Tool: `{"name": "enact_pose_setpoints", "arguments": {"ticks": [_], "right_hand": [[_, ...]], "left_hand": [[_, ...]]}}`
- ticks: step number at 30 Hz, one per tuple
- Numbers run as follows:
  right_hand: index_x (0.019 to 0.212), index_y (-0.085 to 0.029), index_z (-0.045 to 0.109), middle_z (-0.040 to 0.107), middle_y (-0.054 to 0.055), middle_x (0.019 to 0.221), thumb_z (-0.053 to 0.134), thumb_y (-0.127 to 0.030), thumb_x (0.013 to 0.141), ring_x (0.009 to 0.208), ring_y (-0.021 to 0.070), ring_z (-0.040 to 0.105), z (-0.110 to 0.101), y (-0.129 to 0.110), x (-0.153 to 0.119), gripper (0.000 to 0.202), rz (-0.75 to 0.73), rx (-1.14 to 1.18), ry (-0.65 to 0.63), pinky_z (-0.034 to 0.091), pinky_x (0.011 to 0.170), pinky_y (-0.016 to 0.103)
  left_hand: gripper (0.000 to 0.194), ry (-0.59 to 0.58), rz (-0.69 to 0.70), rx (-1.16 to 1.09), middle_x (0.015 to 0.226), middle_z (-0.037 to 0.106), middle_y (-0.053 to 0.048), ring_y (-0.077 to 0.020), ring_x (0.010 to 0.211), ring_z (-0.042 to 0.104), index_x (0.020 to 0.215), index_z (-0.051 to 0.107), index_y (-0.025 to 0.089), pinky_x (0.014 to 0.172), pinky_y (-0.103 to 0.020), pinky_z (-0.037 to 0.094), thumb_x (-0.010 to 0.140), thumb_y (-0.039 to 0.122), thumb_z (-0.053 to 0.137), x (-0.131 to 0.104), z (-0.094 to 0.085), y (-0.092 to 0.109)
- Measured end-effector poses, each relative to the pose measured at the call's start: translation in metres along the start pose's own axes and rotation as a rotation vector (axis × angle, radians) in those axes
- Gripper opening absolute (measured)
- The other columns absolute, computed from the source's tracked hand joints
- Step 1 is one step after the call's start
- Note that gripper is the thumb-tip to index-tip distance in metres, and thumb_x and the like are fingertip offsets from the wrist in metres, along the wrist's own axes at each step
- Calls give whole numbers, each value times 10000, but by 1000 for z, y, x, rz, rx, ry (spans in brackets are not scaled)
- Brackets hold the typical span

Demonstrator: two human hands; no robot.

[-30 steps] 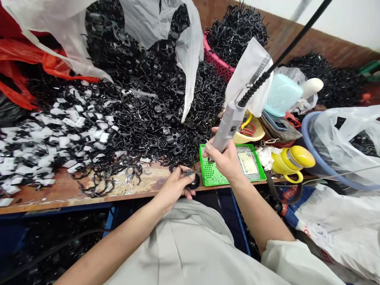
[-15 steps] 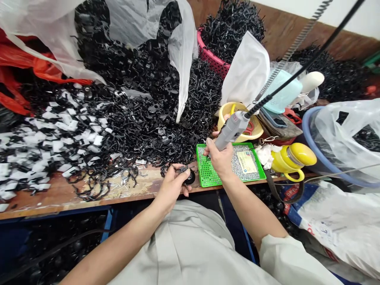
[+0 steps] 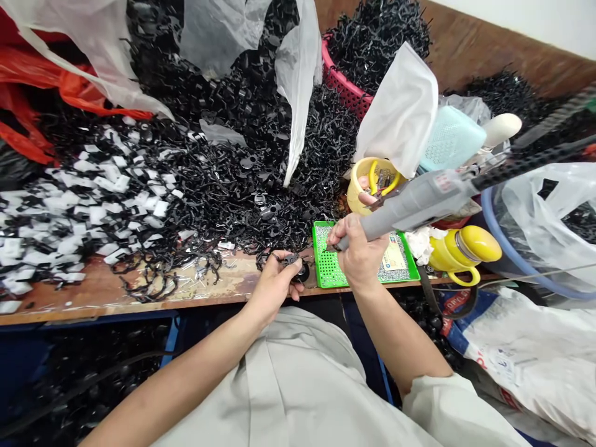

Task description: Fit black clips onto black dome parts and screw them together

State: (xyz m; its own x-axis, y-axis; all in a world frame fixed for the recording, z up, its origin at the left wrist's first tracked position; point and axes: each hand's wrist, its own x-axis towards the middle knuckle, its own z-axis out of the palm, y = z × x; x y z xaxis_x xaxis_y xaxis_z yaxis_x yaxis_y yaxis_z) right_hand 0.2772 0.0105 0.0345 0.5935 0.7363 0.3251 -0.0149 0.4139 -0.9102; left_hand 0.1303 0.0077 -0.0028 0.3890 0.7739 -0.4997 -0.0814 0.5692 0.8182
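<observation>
My left hand (image 3: 272, 279) is closed around a black round plastic part (image 3: 302, 273) just above the bench's front edge, thumb on top. Gripped in my right hand (image 3: 361, 257) is a grey electric screwdriver (image 3: 414, 200), tilted far over, its tip end pointing left towards the black part and apart from it. Its dark cable leaves at the upper right. Below my right hand lies a green perforated tray (image 3: 328, 267) full of small silvery screws, with a card (image 3: 393, 256) on them. Fingers hide some of the part.
Heaped black plastic pieces (image 3: 251, 167) cover the bench behind my hands, and white-and-black pieces (image 3: 97, 205) lie at left. On the right are a yellow basket (image 3: 357, 197), a yellow mug (image 3: 449, 251) and a blue tub (image 3: 493, 226). A pink basket (image 3: 344, 90) stands behind.
The screwdriver has swung from steep to nearly level, its rear end moving right and down. My left hand keeps its hold on the black part. The view has shifted slightly.
</observation>
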Motion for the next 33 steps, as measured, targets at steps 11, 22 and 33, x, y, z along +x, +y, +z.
{"name": "enact_pose_setpoints", "arguments": {"ticks": [11,22,33], "right_hand": [[1064,-241,467,540,-101,560,669,-384,820,419,86,518,21,-5,-27,348,210,132,-133,467,448,232],[1029,-221,499,532,-99,536,674,-367,820,394,86,504,15,-10,-32,309,252,103,-157,455,431,236],[1116,-195,499,585,-81,570,691,-411,801,410,89,523,-16,18,-14,428,215,-111,-76,461,444,234]], "left_hand": [[343,-5,9,-8,803,568,31,-81,444,553,964,423,221,339,-176,363,765,376,654,2,0,-1],[278,-5,3,116,676,509,71,-59,361,463,933,416,234,305,-150,273,787,380,602,-3,-1,-5],[328,-40,-3,50,579,524,67,-124,433,540,986,412,242,322,-152,306,713,293,585,-2,0,-8]]}}
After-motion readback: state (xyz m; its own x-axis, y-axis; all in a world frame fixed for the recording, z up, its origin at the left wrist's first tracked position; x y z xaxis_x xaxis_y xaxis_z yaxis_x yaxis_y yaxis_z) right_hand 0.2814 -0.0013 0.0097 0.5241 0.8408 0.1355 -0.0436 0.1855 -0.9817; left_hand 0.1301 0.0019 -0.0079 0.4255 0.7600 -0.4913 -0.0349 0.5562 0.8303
